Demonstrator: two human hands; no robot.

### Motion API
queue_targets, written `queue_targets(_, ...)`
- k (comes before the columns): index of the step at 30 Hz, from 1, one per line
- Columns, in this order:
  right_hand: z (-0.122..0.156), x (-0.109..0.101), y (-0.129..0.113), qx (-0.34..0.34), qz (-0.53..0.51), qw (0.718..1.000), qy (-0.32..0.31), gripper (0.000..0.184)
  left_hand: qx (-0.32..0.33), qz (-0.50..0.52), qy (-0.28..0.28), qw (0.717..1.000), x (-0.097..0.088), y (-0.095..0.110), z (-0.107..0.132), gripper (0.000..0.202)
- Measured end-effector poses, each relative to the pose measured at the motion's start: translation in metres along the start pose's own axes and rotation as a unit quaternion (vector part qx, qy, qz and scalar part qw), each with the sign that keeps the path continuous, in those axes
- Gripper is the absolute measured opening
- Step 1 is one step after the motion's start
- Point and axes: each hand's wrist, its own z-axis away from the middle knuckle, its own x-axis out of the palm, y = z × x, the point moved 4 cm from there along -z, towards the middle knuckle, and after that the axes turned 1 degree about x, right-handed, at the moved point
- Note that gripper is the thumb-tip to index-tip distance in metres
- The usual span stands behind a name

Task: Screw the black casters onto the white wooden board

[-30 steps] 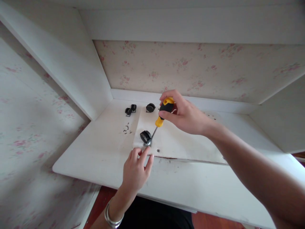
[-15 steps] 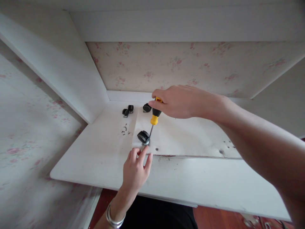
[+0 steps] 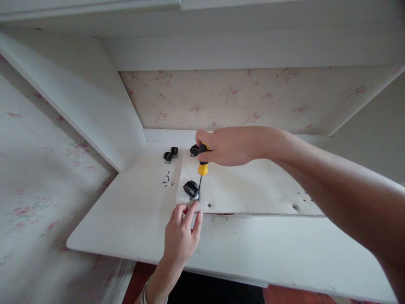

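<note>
My right hand (image 3: 230,145) is wrapped round the yellow and black handle of a screwdriver (image 3: 203,169). The shaft runs down to the metal plate of a black caster wheel (image 3: 191,188), which sits at the near left corner of a white board (image 3: 247,190). The screw under the tip is too small to make out. With fingers apart, my left hand (image 3: 181,232) rests in front of the caster, and its index fingertip touches the near edge of the plate. Another caster (image 3: 194,150) stands on the board behind, partly covered by the right hand.
Two loose casters (image 3: 171,154) lie on the white desk top (image 3: 126,219) to the left, with several small dark screws (image 3: 166,179) in front of them. A white side panel (image 3: 95,97) and an overhead shelf (image 3: 221,50) enclose the space. Floral wallpaper (image 3: 196,99) covers the back.
The view has tilted up a little, so everything sits lower in the picture. My right hand has turned slightly with the screwdriver, which now stands more upright. The left hand stays at the caster plate.
</note>
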Motion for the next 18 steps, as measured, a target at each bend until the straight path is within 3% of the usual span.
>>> queue_targets(3,0.0005,-0.0065,0.0005,0.036,0.067,0.995,0.058,0.061,-0.002,0.031,0.013,0.999,-0.0008,-0.0016,0.0000,0.027)
queue_targets(8,0.0016,-0.0025,-0.0025,-0.013,-0.025,0.999,-0.020,0.055,-0.006,0.061,0.026,0.998,-0.0019,-0.0039,0.0010,0.025)
queue_targets(10,0.0010,-0.0048,0.0001,0.005,0.028,1.000,0.003,0.050,-0.005,0.066,0.023,0.998,-0.0014,-0.0047,0.0021,0.025)
queue_targets(13,0.0003,-0.0086,0.0039,0.028,0.078,0.995,0.046,0.064,-0.004,0.061,0.025,0.998,-0.0010,-0.0060,0.0036,0.024)
queue_targets(18,0.0029,-0.0028,-0.0003,-0.031,-0.030,0.999,-0.028,0.056,-0.007,0.064,0.029,0.998,-0.0013,-0.0071,0.0040,0.024)
